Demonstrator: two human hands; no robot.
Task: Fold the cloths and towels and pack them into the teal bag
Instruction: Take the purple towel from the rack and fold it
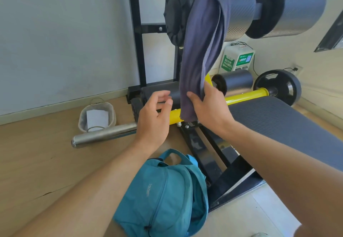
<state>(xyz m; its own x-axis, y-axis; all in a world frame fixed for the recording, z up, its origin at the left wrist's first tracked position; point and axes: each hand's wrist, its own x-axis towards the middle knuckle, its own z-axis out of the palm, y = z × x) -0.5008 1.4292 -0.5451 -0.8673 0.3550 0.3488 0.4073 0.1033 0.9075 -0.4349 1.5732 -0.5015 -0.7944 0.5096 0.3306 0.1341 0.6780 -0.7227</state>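
Observation:
A long grey-blue cloth (202,47) hangs down from the top of a black gym machine. My right hand (207,106) grips the cloth's lower end, thumb in front and fingers behind it. Just left of the cloth, my left hand (155,118) hovers with loosely curled fingers and holds nothing. The teal bag (163,197) lies on the floor below my arms, its top partly unzipped and its handle pointing up.
A yellow bar (246,95) with a black weight plate (278,86) crosses behind my hands. A steel bar end (104,134) and a small grey basket (96,118) sit at left. A grey ribbed bench pad (289,123) is at right.

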